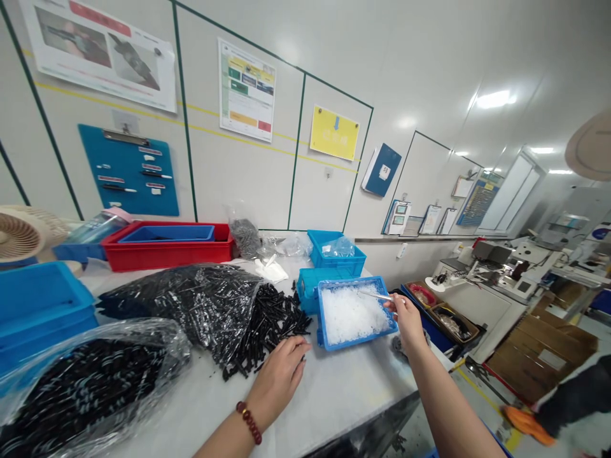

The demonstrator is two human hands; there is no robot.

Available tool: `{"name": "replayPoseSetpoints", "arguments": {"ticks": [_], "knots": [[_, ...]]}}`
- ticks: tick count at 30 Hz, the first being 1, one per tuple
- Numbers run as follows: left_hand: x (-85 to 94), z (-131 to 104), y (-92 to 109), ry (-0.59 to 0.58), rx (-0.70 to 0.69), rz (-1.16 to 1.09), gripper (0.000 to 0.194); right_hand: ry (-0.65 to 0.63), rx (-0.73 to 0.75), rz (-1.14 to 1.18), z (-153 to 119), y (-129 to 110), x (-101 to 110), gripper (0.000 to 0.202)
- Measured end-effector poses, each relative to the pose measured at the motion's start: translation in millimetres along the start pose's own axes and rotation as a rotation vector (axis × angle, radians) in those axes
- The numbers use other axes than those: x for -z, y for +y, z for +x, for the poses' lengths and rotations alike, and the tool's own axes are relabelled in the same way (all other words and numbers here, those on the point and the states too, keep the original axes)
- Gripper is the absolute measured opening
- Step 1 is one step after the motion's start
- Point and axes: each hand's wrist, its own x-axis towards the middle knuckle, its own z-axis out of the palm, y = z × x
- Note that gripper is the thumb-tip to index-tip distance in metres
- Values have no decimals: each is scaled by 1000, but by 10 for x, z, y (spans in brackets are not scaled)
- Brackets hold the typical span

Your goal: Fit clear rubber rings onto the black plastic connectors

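Note:
My right hand (403, 313) is closed round a pair of metal tweezers (375, 295), whose tips reach over the small white pieces (351, 315) filling a blue tray (321, 318). My left hand (281, 369), with a beaded bracelet on its wrist, is at the edge of a pile of black parts (274, 312) on the white table (334, 394). Its fingers are bent and close together, and whatever they may hold is hidden. The black parts spill from a large plastic bag (205, 305) to the left of the tray.
Another bag of black parts (90, 381) lies at the near left, beside stacked blue bins (42, 299). A red bin (167, 254) and a light blue bin (338, 262) stand along the wall. A person's leg and orange shoe (529, 425) show at lower right.

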Motion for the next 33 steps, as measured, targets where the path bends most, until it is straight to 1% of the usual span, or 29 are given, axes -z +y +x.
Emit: {"name": "replayPoseSetpoints", "arguments": {"ticks": [6, 12, 20, 24, 27, 29, 33], "knots": [[12, 3, 14, -5, 3, -3, 29, 38, 65, -57, 22, 40, -19, 32], [5, 1, 9, -7, -3, -4, 30, 29, 126, -95, 70, 106, -107, 35], [-14, -5, 3, -11, 0, 2, 29, 27, 119, -110, 104, 164, -160, 32], [-15, -10, -3, -31, 7, 1, 30, 4, 73, -73, 97, 168, -265, 29], [-10, -13, -13, -36, 10, 10, 30, -7, -5, -15, 98, 164, -305, 28], [-8, -15, -20, -33, 10, 17, 31, -9, -74, 32, 99, 163, -275, 29], [-10, -18, -28, -21, 20, 22, 31, -5, -187, 132, 99, 159, -123, 33]]}}
